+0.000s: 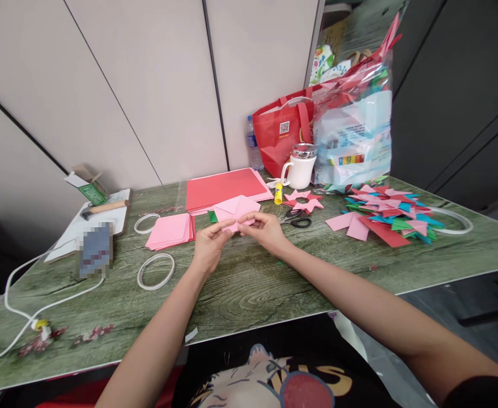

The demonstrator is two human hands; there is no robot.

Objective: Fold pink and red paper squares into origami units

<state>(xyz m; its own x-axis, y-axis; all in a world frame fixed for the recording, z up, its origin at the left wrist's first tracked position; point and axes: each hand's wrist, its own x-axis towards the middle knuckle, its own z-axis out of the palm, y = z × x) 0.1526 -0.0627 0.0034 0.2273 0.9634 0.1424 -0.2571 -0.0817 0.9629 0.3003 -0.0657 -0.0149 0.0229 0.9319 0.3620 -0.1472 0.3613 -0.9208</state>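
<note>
Between my two hands is a sheet of pink paper (237, 207), creased and partly folded. My left hand (212, 242) pinches its near left edge, and my right hand (265, 229) pinches it just beside, with the fingertips almost meeting. To the left lies a stack of pink paper squares (170, 231) with red ones at its edge. Behind the held paper rest large red sheets (223, 188). A bit of green paper (212, 216) shows at the pink sheet's left. Black-handled scissors (300, 222) lie right of my right hand.
A folded paper ring (303, 202), a glue stick (278, 193) and a white mug (300, 168) stand behind the scissors. Folded colored pieces (395, 211) are heaped at right. Tape rolls (156, 272), a hammer (104, 208) and a white cable (23, 309) lie at left.
</note>
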